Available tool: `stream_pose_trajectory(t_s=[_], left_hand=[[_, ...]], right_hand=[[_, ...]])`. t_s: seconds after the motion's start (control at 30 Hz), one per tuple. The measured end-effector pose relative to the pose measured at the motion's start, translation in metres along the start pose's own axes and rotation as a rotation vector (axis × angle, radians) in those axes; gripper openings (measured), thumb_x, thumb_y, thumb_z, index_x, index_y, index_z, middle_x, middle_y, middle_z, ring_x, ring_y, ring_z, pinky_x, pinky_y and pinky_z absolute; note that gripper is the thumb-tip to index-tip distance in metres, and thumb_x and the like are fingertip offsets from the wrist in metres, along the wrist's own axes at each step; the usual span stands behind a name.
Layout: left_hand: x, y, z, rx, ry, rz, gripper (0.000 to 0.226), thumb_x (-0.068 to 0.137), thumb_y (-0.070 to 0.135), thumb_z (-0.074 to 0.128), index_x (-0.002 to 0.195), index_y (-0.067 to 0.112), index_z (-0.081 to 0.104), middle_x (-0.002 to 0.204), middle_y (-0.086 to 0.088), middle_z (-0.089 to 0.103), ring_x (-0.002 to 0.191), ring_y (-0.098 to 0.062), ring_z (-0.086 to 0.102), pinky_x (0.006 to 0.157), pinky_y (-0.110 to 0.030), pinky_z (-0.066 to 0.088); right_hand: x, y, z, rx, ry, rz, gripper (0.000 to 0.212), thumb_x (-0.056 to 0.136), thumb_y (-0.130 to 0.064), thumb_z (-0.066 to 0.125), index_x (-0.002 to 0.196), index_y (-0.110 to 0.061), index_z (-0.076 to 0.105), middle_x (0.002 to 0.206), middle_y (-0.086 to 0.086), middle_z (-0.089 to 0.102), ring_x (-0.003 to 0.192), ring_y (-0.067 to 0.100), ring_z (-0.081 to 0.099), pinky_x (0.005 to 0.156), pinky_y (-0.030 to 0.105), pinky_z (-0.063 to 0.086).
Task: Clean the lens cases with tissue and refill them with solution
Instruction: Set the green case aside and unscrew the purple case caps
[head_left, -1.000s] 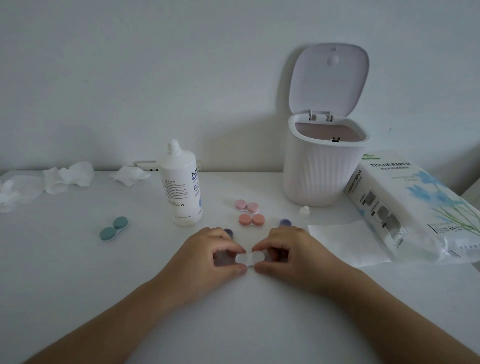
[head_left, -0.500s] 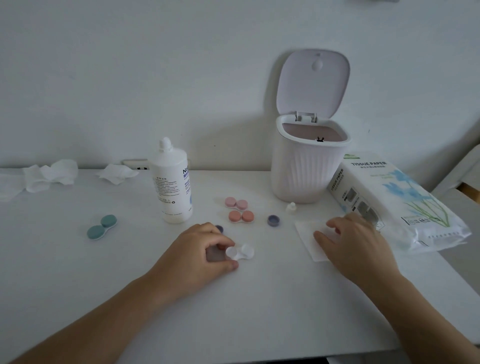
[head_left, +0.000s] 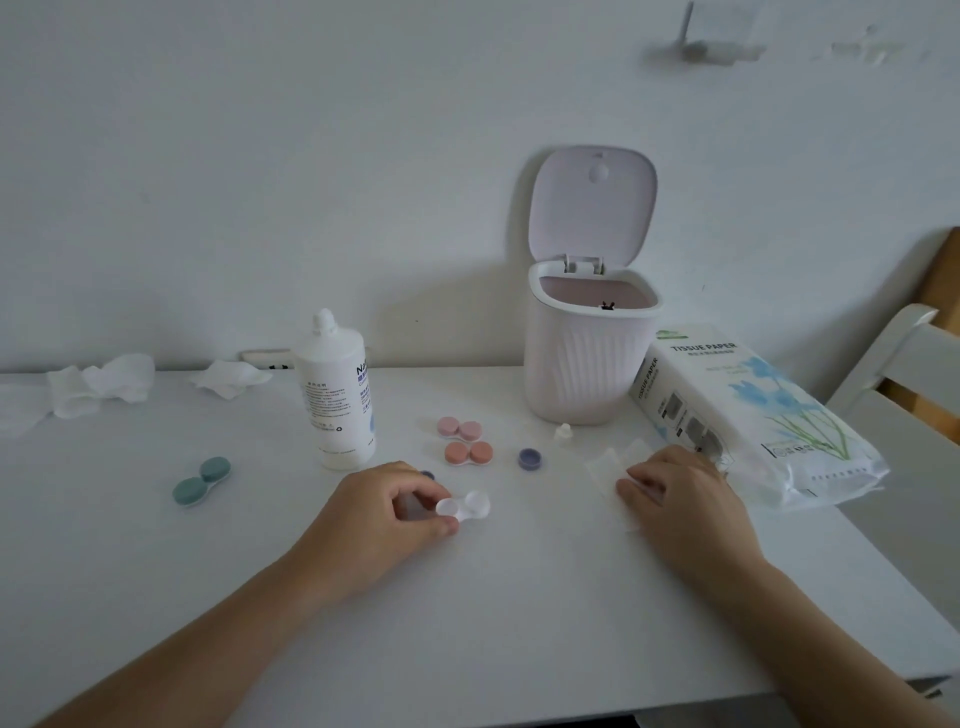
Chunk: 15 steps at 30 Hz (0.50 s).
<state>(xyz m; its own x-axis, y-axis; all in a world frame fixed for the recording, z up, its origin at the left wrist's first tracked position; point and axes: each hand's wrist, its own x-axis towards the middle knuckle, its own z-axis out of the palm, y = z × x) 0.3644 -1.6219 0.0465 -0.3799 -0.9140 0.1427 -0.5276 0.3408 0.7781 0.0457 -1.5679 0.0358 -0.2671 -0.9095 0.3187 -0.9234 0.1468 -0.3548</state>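
My left hand (head_left: 379, 509) pinches one end of an uncapped white lens case (head_left: 464, 507) on the white table (head_left: 493, 623). My right hand (head_left: 680, 499) lies over a flat white tissue (head_left: 610, 462), fingers curled onto it and gathering it. A purple cap (head_left: 530, 458) lies loose between the hands, and a second one (head_left: 427, 475) peeks out behind my left hand. A pink case (head_left: 459, 428), an orange case (head_left: 468, 453) and a green case (head_left: 201, 480) sit capped. The solution bottle (head_left: 337, 395) stands uncapped behind my left hand; its small white cap (head_left: 562, 432) lies near the bin.
A small white bin (head_left: 587, 364) with its lid up stands at the back. A tissue paper pack (head_left: 748, 415) lies to the right of it. Crumpled used tissues (head_left: 104, 387) (head_left: 231, 378) lie at the back left. A chair (head_left: 904, 374) stands past the table's right edge.
My right hand let go of the white case and moved right onto the tissue, which is now bunching under its fingers. My left hand keeps hold of the case.
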Motion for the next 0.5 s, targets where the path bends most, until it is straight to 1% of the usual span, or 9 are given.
stream_pose_trajectory(t_s=[0.1,0.13,0.2,0.27,0.3,0.37,0.43,0.5], left_hand=[[0.004,0.007,-0.005,-0.027,0.026,-0.011,0.013,0.076,0.031,0.084,0.082,0.04,0.076,0.064,0.018,0.063,0.051,-0.001,0.044,0.05,-0.011,0.034],[0.006,0.01,-0.006,-0.052,0.029,-0.003,0.013,0.077,0.028,0.084,0.081,0.039,0.076,0.063,0.017,0.065,0.05,-0.001,0.045,0.05,-0.009,0.034],[0.012,0.018,-0.01,-0.105,0.031,0.014,0.015,0.078,0.024,0.084,0.081,0.037,0.077,0.071,0.012,0.072,0.05,0.0,0.048,0.051,-0.008,0.036],[0.02,0.027,-0.015,-0.146,0.023,0.022,0.014,0.08,0.022,0.083,0.084,0.035,0.078,0.076,0.014,0.075,0.05,-0.001,0.046,0.052,-0.008,0.036],[0.026,0.032,-0.018,-0.177,0.012,0.024,0.012,0.081,0.02,0.082,0.086,0.031,0.078,0.079,0.015,0.076,0.051,-0.002,0.048,0.052,-0.009,0.038],[0.039,0.046,-0.022,-0.223,0.013,0.022,0.008,0.083,0.017,0.081,0.088,0.023,0.078,0.081,0.012,0.079,0.055,0.0,0.059,0.053,-0.009,0.043],[0.054,0.061,-0.026,-0.235,0.081,0.016,0.009,0.08,0.017,0.083,0.086,0.022,0.078,0.079,0.008,0.079,0.065,-0.001,0.07,0.061,-0.008,0.048],[0.073,0.074,-0.03,-0.287,0.152,0.005,0.011,0.078,0.019,0.085,0.086,0.023,0.08,0.081,0.008,0.079,0.075,-0.003,0.074,0.069,-0.012,0.053]], right_hand=[[0.0,0.002,0.004,0.066,0.035,-0.023,0.011,0.092,-0.034,0.068,0.086,-0.029,0.075,0.088,-0.012,0.06,0.089,0.014,0.051,0.07,0.026,0.034],[0.0,0.002,0.004,0.091,0.038,-0.031,0.01,0.092,-0.033,0.068,0.085,-0.03,0.074,0.086,-0.014,0.06,0.088,0.013,0.051,0.069,0.027,0.035],[0.0,0.003,0.005,0.127,0.039,-0.042,0.01,0.092,-0.034,0.068,0.083,-0.031,0.073,0.084,-0.014,0.059,0.086,0.011,0.051,0.069,0.027,0.037],[0.0,0.005,0.005,0.142,0.038,-0.047,0.01,0.091,-0.035,0.067,0.083,-0.032,0.071,0.083,-0.015,0.059,0.085,0.01,0.051,0.069,0.027,0.038],[-0.001,0.005,0.006,0.146,0.038,-0.05,0.01,0.091,-0.035,0.067,0.082,-0.032,0.071,0.083,-0.015,0.059,0.085,0.01,0.051,0.069,0.027,0.039],[-0.001,0.006,0.006,0.152,0.037,-0.059,0.01,0.091,-0.036,0.068,0.083,-0.032,0.072,0.084,-0.015,0.059,0.085,0.009,0.051,0.07,0.027,0.04],[0.0,0.006,0.007,0.163,0.033,-0.062,0.011,0.091,-0.036,0.068,0.083,-0.031,0.073,0.084,-0.015,0.06,0.085,0.008,0.051,0.071,0.027,0.04],[0.002,0.007,0.006,0.182,0.028,-0.056,0.012,0.091,-0.036,0.068,0.081,-0.03,0.072,0.083,-0.015,0.059,0.084,0.006,0.051,0.07,0.025,0.039]])
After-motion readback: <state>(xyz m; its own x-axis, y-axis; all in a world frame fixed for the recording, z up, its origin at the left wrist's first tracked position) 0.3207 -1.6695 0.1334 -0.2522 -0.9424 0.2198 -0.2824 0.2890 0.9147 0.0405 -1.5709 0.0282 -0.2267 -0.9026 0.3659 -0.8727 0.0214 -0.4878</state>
